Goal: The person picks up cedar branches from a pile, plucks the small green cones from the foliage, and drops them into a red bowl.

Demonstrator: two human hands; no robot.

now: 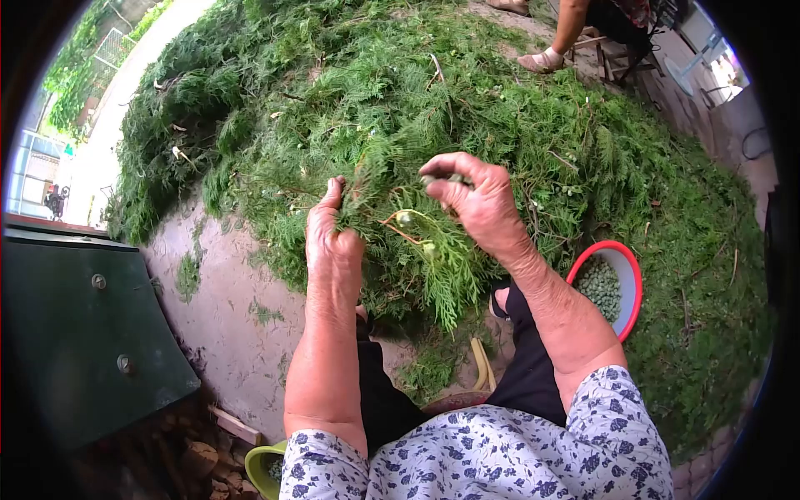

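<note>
Head view: left hand (332,242) grips the green sprig (417,250), right hand (473,196) pinches a seed that might drop beside the red bowl (627,260)

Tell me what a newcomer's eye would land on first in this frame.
First, the great heap of cut evergreen sprigs that covers the ground ahead. At centre, the left hand grips a leafy sprig while the right hand pinches at its top. To the right, beside the right forearm, a red-rimmed bowl holds small green seed cones; another person's sandalled foot shows at the top edge.
</note>
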